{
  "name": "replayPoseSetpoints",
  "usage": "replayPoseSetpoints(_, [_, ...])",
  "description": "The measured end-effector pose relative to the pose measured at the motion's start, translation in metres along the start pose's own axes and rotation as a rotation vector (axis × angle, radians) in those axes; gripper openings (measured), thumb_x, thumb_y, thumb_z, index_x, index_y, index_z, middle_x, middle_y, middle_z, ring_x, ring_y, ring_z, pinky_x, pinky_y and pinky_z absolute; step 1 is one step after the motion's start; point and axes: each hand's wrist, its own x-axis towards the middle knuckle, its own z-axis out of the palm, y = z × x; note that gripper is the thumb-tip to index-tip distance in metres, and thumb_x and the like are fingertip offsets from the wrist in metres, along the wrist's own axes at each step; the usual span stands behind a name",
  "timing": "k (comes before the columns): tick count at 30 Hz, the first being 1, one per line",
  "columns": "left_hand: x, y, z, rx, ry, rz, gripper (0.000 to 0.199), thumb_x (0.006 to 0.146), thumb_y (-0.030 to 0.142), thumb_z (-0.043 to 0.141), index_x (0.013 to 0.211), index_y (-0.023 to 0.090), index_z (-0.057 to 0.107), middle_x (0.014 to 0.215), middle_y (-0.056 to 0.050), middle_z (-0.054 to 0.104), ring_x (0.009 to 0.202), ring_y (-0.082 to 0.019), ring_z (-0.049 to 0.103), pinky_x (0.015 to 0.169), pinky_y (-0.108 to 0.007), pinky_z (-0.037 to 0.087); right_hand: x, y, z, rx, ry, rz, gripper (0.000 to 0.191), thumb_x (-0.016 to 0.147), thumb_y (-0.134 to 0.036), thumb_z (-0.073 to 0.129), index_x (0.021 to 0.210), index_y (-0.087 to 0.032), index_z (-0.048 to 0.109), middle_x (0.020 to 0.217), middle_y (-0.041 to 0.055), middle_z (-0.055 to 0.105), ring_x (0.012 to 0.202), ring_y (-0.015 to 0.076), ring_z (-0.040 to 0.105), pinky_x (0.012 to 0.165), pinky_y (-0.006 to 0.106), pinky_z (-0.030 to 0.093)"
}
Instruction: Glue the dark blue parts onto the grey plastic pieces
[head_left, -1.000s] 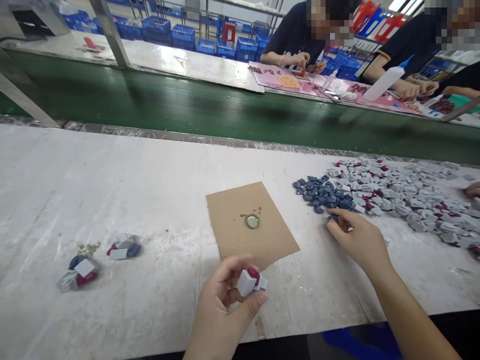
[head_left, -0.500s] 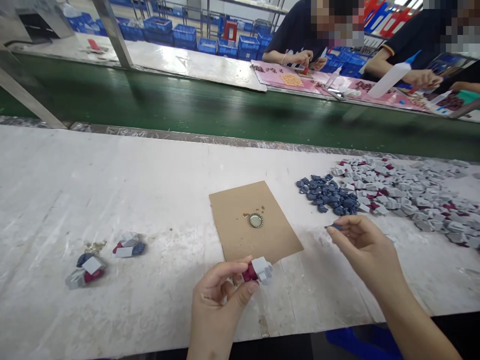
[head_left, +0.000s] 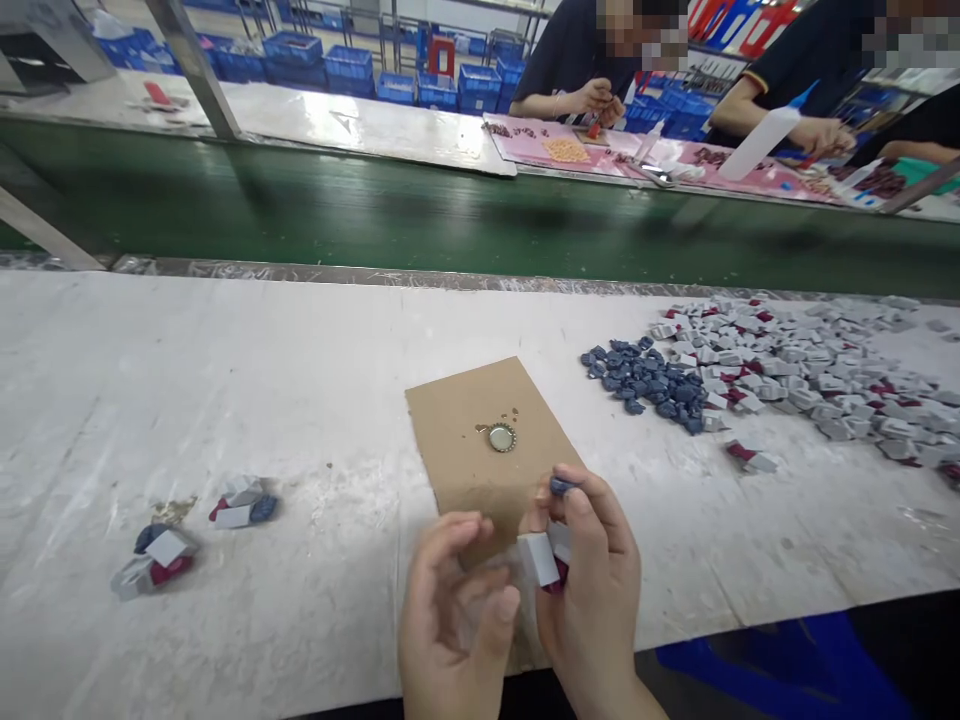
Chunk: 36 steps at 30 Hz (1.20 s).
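My right hand (head_left: 592, 580) is closed around a light grey and maroon plastic piece (head_left: 536, 560) and pinches a small dark blue piece (head_left: 561, 485) between thumb and fingertip. Just left of it, my left hand (head_left: 457, 610) has its fingers apart and curved, with nothing in them. Both hands are over the near edge of a brown cardboard square (head_left: 450, 440). A bottle cap (head_left: 502, 437) lies on the cardboard, with small brown specks beside it. Part of the grey and maroon piece is hidden by my right fingers.
Dark blue pieces (head_left: 645, 380) lie heaped at right, beside a larger spread of grey and maroon pieces (head_left: 810, 360). Two joined pieces (head_left: 244, 502) (head_left: 161, 560) rest at left. Beyond the table runs a green conveyor belt (head_left: 337, 215); people work behind it.
My right hand has come left from the blue heap with the blue piece. The grey and maroon piece has passed from my left hand to my right, and my left hand has opened.
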Motion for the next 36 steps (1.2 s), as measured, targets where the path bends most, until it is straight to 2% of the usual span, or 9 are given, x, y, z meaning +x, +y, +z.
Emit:
replayPoseSetpoints(3, [-0.002, 0.007, 0.005, -0.148, -0.033, -0.347, 0.027, 0.069, 0.04, 0.071, 0.091, 0.025, 0.068, 0.076, -0.001, 0.066, 0.063, -0.011, 0.06, 0.054, -0.016, 0.049, -0.006, 0.002, -0.004, -0.129, -0.103, -0.195, 0.009, 0.083, -0.031, 0.057, 0.09, -0.026, 0.062, 0.071, -0.0016, 0.065, 0.057, 0.0097, 0.06, 0.05, 0.019, 0.052])
replayPoseSetpoints(6, [0.004, 0.014, 0.007, -0.204, -0.042, -0.481, 0.026, 0.068, 0.039, 0.072, 0.088, 0.022, 0.07, 0.076, -0.003, 0.069, 0.064, -0.011, 0.06, 0.054, -0.015, 0.048, -0.008, 0.003, -0.009, -0.296, -0.189, -0.31, 0.012, 0.083, -0.025, 0.057, 0.094, -0.027, 0.063, 0.08, 0.0005, 0.068, 0.068, 0.0119, 0.065, 0.058, 0.021, 0.054])
replayPoseSetpoints(12, [0.019, 0.022, 0.001, -0.352, 0.056, -0.582, 0.024, 0.066, 0.037, 0.074, 0.079, 0.018, 0.067, 0.075, -0.003, 0.069, 0.066, -0.014, 0.064, 0.048, -0.016, 0.051, 0.024, -0.001, -0.025, -0.303, -0.037, -0.297, 0.013, 0.082, -0.028, 0.06, 0.093, -0.024, 0.065, 0.063, -0.0012, 0.063, 0.056, 0.0109, 0.06, 0.051, 0.022, 0.051])
replayPoseSetpoints(20, [0.022, 0.028, -0.011, -0.505, -0.045, -0.58, 0.026, 0.07, 0.044, 0.069, 0.084, 0.023, 0.062, 0.069, -0.001, 0.066, 0.051, -0.012, 0.056, 0.034, -0.017, 0.047, 0.037, -0.013, -0.037, -0.337, -0.37, -0.137, 0.011, 0.083, -0.029, 0.059, 0.091, -0.029, 0.066, 0.076, 0.0003, 0.066, 0.067, 0.013, 0.063, 0.049, 0.021, 0.051])
replayPoseSetpoints(23, [0.023, 0.027, -0.013, -0.499, 0.03, -0.566, 0.026, 0.077, 0.045, 0.061, 0.079, 0.02, 0.064, 0.07, -0.003, 0.066, 0.057, -0.013, 0.057, 0.039, -0.018, 0.05, 0.04, -0.015, -0.033, -0.45, -0.372, -0.175, 0.01, 0.085, -0.028, 0.056, 0.086, -0.026, 0.066, 0.071, -0.0006, 0.065, 0.063, 0.011, 0.062, 0.049, 0.019, 0.05])
replayPoseSetpoints(25, [0.024, 0.026, -0.013, -0.447, 0.108, -0.563, 0.018, 0.072, 0.033, 0.07, 0.083, 0.02, 0.064, 0.074, -0.001, 0.068, 0.062, -0.013, 0.062, 0.044, -0.018, 0.053, 0.045, -0.017, -0.029, -0.535, -0.378, -0.205, 0.012, 0.084, -0.028, 0.057, 0.094, -0.026, 0.064, 0.074, -0.0006, 0.066, 0.064, 0.0108, 0.062, 0.05, 0.02, 0.051])
replayPoseSetpoints(28, [0.026, 0.025, -0.012, -0.431, 0.186, -0.618, 0.037, 0.061, 0.022, 0.08, 0.095, 0.021, 0.065, 0.086, -0.002, 0.072, 0.077, -0.016, 0.068, 0.056, -0.016, 0.056, 0.057, -0.019, -0.025, -0.634, -0.405, -0.23, 0.027, 0.081, -0.027, 0.06, 0.108, -0.024, 0.058, 0.084, 0.0012, 0.068, 0.072, 0.0133, 0.065, 0.063, 0.025, 0.055])
replayPoseSetpoints(31, [0.026, 0.022, -0.013, -0.458, 0.2, -0.652, 0.035, 0.057, 0.021, 0.082, 0.088, 0.015, 0.068, 0.083, -0.005, 0.074, 0.08, -0.014, 0.068, 0.064, -0.013, 0.054, 0.068, -0.02, -0.022, -0.777, -0.437, -0.292, 0.021, 0.077, -0.026, 0.063, 0.097, -0.021, 0.063, 0.087, 0.0038, 0.07, 0.078, 0.0172, 0.067, 0.072, 0.031, 0.056])
replayPoseSetpoints(36, [0.027, 0.023, -0.013, -0.508, 0.245, -0.673, 0.028, 0.051, 0.022, 0.085, 0.073, 0.015, 0.068, 0.072, -0.002, 0.074, 0.07, -0.013, 0.069, 0.061, -0.016, 0.056, 0.078, -0.022, -0.015, -0.882, -0.484, -0.449, 0.009, 0.078, -0.027, 0.061, 0.081, -0.021, 0.067, 0.084, 0.0034, 0.068, 0.075, 0.0173, 0.064, 0.066, 0.032, 0.056])
